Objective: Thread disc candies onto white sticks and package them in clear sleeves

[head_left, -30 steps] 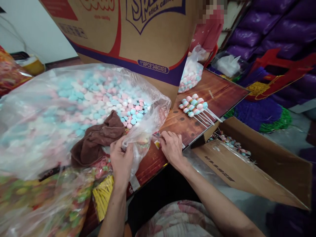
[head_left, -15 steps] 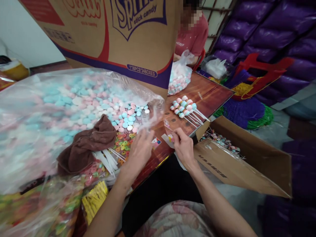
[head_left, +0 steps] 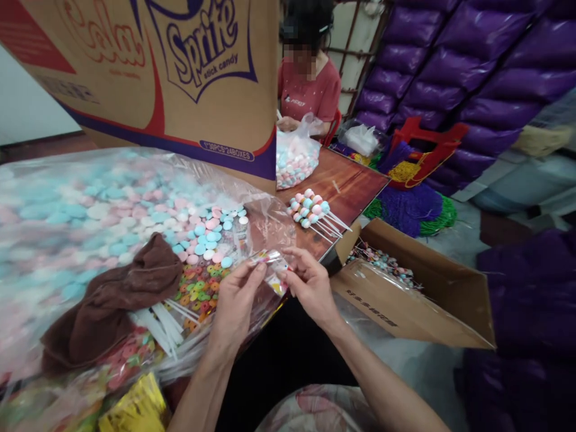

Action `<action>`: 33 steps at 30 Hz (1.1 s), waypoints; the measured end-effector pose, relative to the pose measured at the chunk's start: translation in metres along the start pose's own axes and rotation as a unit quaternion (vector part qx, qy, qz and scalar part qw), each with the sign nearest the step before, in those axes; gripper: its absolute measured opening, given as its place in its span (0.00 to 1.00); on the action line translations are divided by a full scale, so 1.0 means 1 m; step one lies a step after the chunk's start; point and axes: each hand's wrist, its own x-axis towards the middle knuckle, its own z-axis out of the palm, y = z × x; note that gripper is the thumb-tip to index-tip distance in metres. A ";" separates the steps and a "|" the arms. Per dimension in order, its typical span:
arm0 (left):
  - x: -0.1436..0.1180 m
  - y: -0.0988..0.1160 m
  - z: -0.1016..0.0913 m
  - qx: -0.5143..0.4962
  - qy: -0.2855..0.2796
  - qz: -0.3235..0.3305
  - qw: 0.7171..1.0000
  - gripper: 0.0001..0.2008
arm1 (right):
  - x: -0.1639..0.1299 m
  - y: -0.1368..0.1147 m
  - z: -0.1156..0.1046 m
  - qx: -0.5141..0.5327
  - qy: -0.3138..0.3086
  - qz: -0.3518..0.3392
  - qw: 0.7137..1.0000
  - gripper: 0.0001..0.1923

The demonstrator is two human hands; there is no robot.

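Between both hands, over the table's front edge, is a small clear plastic packet (head_left: 275, 277) with coloured print. My left hand (head_left: 234, 300) pinches its left side between thumb and fingers. From the right, my right hand (head_left: 310, 285) grips it with thumb and bent fingers. Beyond them on the table (head_left: 346, 174) lies a cluster of candy skewers (head_left: 308, 207), pastel pieces on white sticks. To the left are gummy rings (head_left: 201, 287), loose white sticks (head_left: 164, 327), a brown cloth (head_left: 121, 294) and a large clear bag of pastel candies (head_left: 130, 207).
A tall printed carton (head_left: 180, 129) stands at the back left. Behind the table a person in a red shirt (head_left: 310, 90) sits near a bag of candies (head_left: 297, 159). An open cardboard box (head_left: 414, 318) holding wrapped candies is at the right. Gold strips (head_left: 135, 408) lie at the front left.
My hands have come together, and the packet now spans both. Earlier the right hand alone held a packet while the left reached over the table. The whole view has shifted left.
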 end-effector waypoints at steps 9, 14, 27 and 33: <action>0.009 -0.006 0.008 -0.070 0.086 0.001 0.994 0.16 | 0.006 0.002 -0.010 -0.001 -0.023 0.031 0.999 0.17; 0.012 -0.011 0.015 -0.116 0.111 0.029 0.987 0.18 | 0.006 0.007 0.010 0.096 0.017 0.081 0.992 0.09; 0.004 0.000 0.006 -0.106 0.224 0.073 0.966 0.15 | 0.013 0.013 0.006 -0.030 -0.042 0.037 0.998 0.23; 0.005 -0.001 0.002 -0.123 0.193 0.058 0.972 0.16 | 0.015 0.014 0.001 -0.048 -0.052 0.035 0.997 0.26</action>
